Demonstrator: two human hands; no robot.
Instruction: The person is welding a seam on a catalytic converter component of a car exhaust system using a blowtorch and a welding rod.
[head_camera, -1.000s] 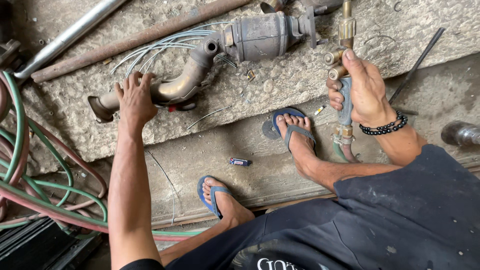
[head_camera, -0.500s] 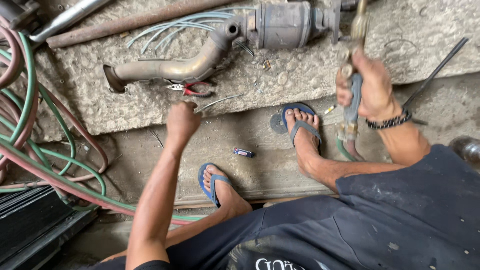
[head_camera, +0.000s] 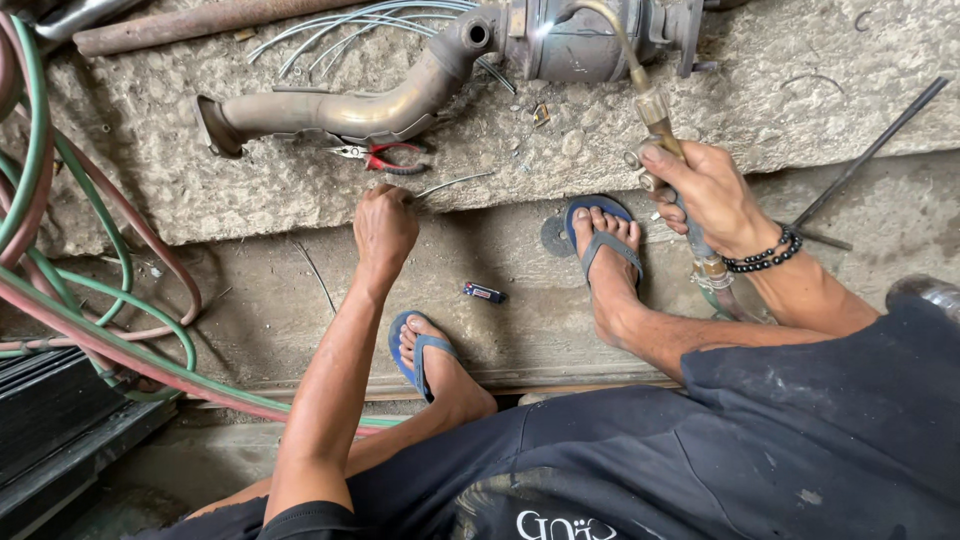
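My right hand (head_camera: 703, 190) grips the brass handle of a gas torch (head_camera: 655, 105), whose curved tip reaches up to the metal exhaust part (head_camera: 590, 40) on the concrete slab. My left hand (head_camera: 384, 228) is closed on the end of a thin metal rod (head_camera: 455, 183) that lies at the slab's front edge. A bent exhaust pipe (head_camera: 340, 110) runs left from the metal part. Red-handled pliers (head_camera: 385, 156) lie just below the pipe, above my left hand.
Green and red hoses (head_camera: 95, 310) coil at the left. A small lighter (head_camera: 484, 292) lies on the floor between my feet in blue sandals (head_camera: 605, 240). A rusty bar (head_camera: 200, 25) and a bundle of thin wires (head_camera: 340, 25) lie at the back. A dark rod (head_camera: 870, 150) leans at the right.
My left hand left the bent pipe, came down to the slab's front edge and closed on the thin rod. My right hand tilted the torch tip toward the exhaust part.
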